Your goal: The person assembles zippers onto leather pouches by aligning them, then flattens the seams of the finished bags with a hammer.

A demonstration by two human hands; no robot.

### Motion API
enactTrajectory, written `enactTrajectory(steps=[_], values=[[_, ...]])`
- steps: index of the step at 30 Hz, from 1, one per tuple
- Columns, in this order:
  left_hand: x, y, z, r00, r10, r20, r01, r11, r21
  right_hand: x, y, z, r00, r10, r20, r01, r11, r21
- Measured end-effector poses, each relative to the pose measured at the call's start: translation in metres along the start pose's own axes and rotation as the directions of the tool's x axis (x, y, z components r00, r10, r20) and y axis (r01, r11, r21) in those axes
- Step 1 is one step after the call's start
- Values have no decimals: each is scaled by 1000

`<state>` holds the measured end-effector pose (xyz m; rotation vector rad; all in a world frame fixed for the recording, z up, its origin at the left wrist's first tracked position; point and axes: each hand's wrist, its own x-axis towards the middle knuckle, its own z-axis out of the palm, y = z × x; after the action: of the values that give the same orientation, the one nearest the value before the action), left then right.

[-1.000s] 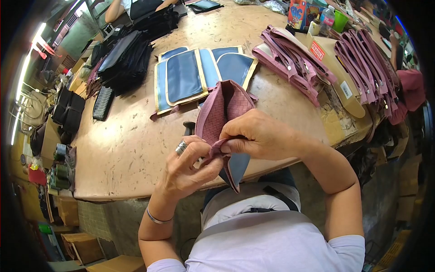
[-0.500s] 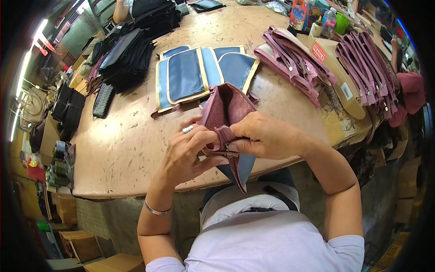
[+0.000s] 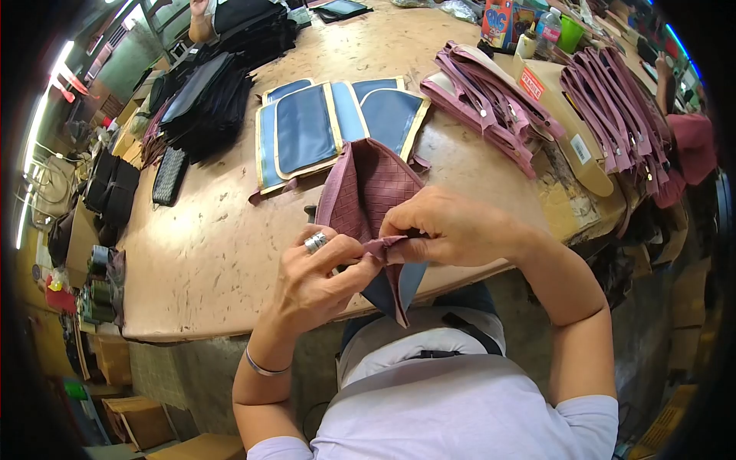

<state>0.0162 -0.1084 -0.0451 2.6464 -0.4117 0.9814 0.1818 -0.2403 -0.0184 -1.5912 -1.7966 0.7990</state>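
A worn, scuffed wooden worktable (image 3: 207, 261) is filling most of the head view, with workshop clutter crowding its far edges. Nearest the camera, the person's two hands are meeting just above the near table edge. The left hand (image 3: 318, 280), wearing a ring, is pinching a narrow edge of the mauve woven pouch (image 3: 366, 195) between thumb and forefinger; its remaining fingers are curling loosely beneath. The right hand (image 3: 445, 228) is closing over the same edge from the opposite side, fingertips pressing down on the fold, so both hands are gripping one seam where they touch. From that shared grip the pouch is extending two ways: its woven body is rising away from the fingers toward the table centre, tilted slightly left, while a blue lining flap (image 3: 395, 287) is hanging down toward the person's lap. The long axis is thus running near-to-far, roughly across the line joining the two hands. Neither hand is clearly nearer; both are holding the near end.

Just beyond the pouch, blue panels with gold borders (image 3: 307, 130) are lying flat in an overlapping row. Farther left, a stack of black pieces (image 3: 203, 103) is resting; farther right, mauve strapped pieces (image 3: 491, 103) are lying heaped beside a cardboard box (image 3: 567, 138). At the far edge, another person's arm (image 3: 201, 23) is showing.
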Motion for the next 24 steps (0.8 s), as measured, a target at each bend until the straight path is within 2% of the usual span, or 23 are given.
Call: enactTrajectory(steps=[2,5,8,9,12,18,21,24], values=[[2,1,0,1000,1,18,-2,999,37,0,5,3,997,-66,-43,65,997,-30],[0,-2,6,997,-65,-47,63,997,-42,0,6,3,988,-131,-76,132,991,12],[4,-12,-2,995,-98,18,99,989,-107,-2,1,-1,989,-132,-61,134,991,23],[4,-14,-7,985,-128,117,145,978,-149,-3,0,-2,991,-125,-49,126,992,15],[9,-12,-19,956,-173,235,228,945,-234,-5,3,-2,990,-122,-74,127,989,77],[-2,-5,-8,936,-334,106,350,876,-333,-5,12,-3,992,-102,-78,110,988,108],[-6,-4,-6,980,-196,47,201,965,-167,-6,10,-5,988,-133,-77,138,988,66],[-2,0,-6,995,-85,55,85,996,1,-9,9,-2,992,-103,-69,94,989,-112]])
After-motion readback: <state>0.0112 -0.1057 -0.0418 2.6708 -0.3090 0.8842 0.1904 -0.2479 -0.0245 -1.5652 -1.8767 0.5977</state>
